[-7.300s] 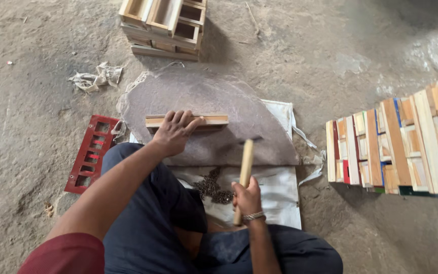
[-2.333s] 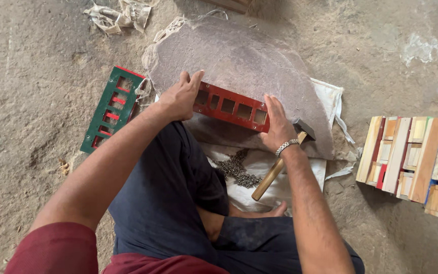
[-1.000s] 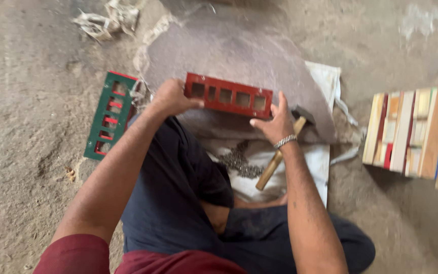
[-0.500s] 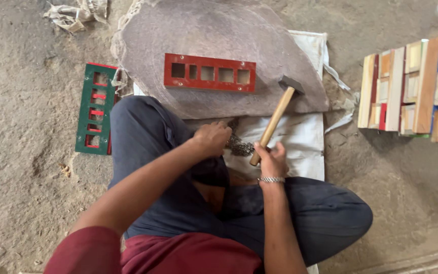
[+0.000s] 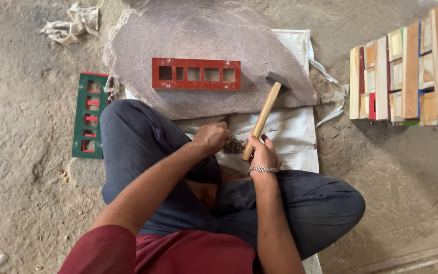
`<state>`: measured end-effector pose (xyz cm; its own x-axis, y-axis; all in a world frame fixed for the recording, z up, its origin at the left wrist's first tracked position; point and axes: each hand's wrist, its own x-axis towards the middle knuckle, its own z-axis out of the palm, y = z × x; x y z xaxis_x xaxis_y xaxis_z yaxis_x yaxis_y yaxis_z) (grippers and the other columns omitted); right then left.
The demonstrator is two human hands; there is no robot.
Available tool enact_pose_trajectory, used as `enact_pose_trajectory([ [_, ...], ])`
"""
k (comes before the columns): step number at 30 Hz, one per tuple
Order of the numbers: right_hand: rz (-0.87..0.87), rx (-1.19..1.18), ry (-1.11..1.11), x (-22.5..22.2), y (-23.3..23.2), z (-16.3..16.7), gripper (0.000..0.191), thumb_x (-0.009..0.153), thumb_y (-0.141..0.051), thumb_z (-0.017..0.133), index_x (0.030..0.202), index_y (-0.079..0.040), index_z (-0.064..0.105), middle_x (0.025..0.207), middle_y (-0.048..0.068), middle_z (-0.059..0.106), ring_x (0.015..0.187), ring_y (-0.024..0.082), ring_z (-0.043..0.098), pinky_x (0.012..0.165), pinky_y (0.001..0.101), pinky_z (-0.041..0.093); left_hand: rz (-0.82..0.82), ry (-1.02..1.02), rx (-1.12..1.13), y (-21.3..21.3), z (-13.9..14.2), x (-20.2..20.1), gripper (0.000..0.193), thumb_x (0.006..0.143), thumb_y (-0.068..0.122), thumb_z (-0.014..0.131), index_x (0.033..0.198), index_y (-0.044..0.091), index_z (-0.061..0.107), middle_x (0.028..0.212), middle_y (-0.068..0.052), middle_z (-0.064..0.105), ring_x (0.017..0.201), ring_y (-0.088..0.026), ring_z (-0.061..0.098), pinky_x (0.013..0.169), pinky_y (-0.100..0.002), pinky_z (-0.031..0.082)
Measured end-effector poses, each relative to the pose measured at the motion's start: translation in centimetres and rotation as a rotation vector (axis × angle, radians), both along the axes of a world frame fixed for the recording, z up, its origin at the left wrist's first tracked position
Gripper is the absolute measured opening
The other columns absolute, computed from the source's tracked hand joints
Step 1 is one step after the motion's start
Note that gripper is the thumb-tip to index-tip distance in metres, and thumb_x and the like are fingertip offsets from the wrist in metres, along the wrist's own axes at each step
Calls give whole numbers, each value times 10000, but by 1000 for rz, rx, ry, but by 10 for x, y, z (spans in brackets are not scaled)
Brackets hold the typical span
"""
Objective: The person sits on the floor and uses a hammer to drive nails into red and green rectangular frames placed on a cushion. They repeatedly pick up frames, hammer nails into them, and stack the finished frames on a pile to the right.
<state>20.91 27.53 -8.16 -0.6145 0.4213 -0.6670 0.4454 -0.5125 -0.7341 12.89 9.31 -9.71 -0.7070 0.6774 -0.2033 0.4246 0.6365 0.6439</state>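
Head view, looking down on a seated person. The left hand [image 5: 212, 138] was bent into a loose pinch over a small dark heap of nails [image 5: 234, 146] on the white sack [image 5: 290, 137] spread across the floor; whether it had a nail between the fingertips could not be told. The right hand [image 5: 262, 153] was wrapped around the lower end of the wooden handle of a hammer [image 5: 265, 112], whose dark head rested on the near right edge of the stone slab [image 5: 204, 35].

The red frame [image 5: 196, 74] lay flat on the slab, straight beyond both hands and well apart from them, with its long axis running left to right, parallel to the slab's near edge. The hammer handle slanted from the right hand up towards the frame's right end, so the hammer head lay near that end but did not touch it. The right hand, through the hammer, was the nearer of the two to the frame.

The frame was a long, painted rectangle pierced by a row of five square holes (stone showed through each).

A green frame [image 5: 90, 115] of like shape lay on the floor off the slab's left edge, long axis pointing away from the person. A stack of wooden pieces [image 5: 406, 66] stood on the floor to the right.
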Motion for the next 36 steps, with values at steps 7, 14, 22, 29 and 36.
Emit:
enact_pose_trajectory([
  [7, 0, 2, -4, 0, -3, 6, 807, 850, -185, 791, 1515, 29, 388, 967, 106, 675, 764, 198, 683, 630, 342, 543, 88, -59, 113, 1, 22, -1, 195, 864, 262, 756, 884, 75, 704, 943, -97, 712, 925, -322, 685, 778, -467, 535],
  [14, -86, -54, -3, -5, -7, 14, 847, 832, -156, 792, 1532, -22, 334, 986, 146, 663, 734, 230, 679, 608, 362, 546, 530, -354, 559, 2, 41, -20, 183, 855, 184, 817, 875, 32, 718, 766, -83, 755, 646, -145, 695, 576, -318, 571],
  [22, -59, -52, -4, -12, -16, 24, 790, 856, -149, 764, 1509, -30, 336, 990, 150, 659, 731, 219, 679, 576, 347, 564, 642, -465, 642, -9, 77, -87, 178, 895, 131, 749, 1036, 21, 758, 847, -39, 785, 678, -60, 724, 642, -221, 641],
  [29, -57, -59, 10, -14, -22, 37, 764, 860, -141, 754, 1488, 0, 343, 986, 152, 661, 742, 206, 683, 608, 324, 571, 520, -14, 445, 1, 63, -137, 169, 973, 141, 695, 1082, 52, 789, 900, -75, 763, 716, -132, 665, 629, -313, 560],
  [36, -40, -51, -7, -21, -24, 44, 736, 868, -138, 736, 1467, -10, 329, 963, 149, 653, 711, 203, 666, 593, 325, 563, 483, 105, 424, 12, 43, -168, 168, 933, 116, 713, 1073, 37, 765, 1012, -104, 737, 834, -207, 725, 738, -350, 581],
])
